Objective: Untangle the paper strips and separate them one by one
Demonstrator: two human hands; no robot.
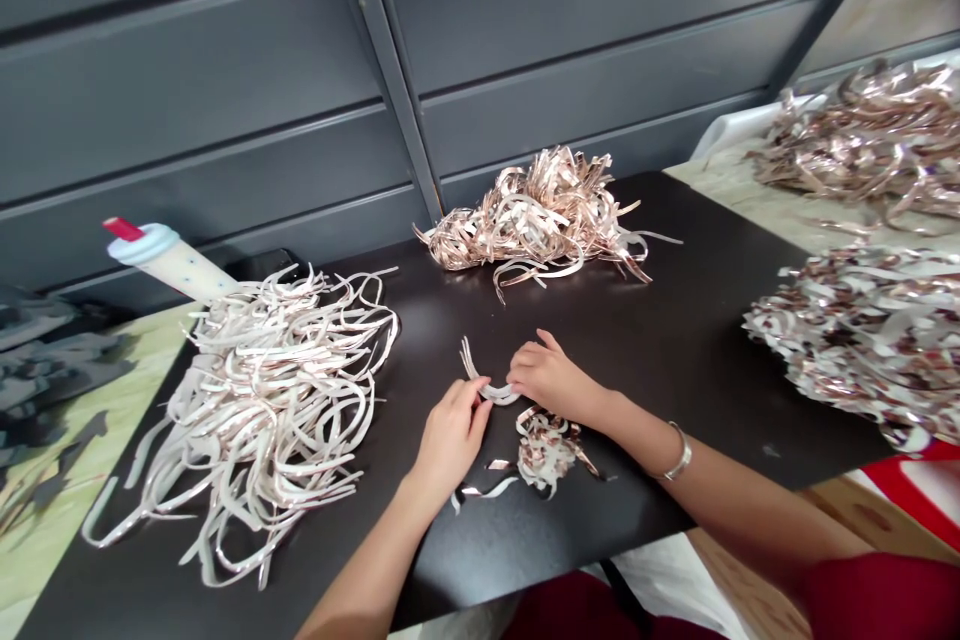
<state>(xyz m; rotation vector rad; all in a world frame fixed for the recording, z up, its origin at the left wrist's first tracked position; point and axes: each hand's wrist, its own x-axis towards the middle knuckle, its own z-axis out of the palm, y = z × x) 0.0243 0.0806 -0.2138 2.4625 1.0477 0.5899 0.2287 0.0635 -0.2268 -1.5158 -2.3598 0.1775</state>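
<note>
A few thin white strips (500, 394) stretch between my two hands, just above the black table (705, 340). My left hand (454, 428) pinches them near their left part, and their free ends stick up past the fingertips. On the other side, my right hand (551, 380) has its fingers closed around the right end of the strips, thumb side up. Right below that hand lies a small heap of curled white and copper scraps (545, 450). To the left of my left hand spreads a big pile of long white strips (277, 390).
Shiny copper strips (540, 210) are heaped at the back against the grey panelled wall (600, 50). A pile of crinkled scraps (870, 330) covers the right edge, with more copper strips (877, 140) behind. A white tumbler (176, 260) with a red straw stands back left.
</note>
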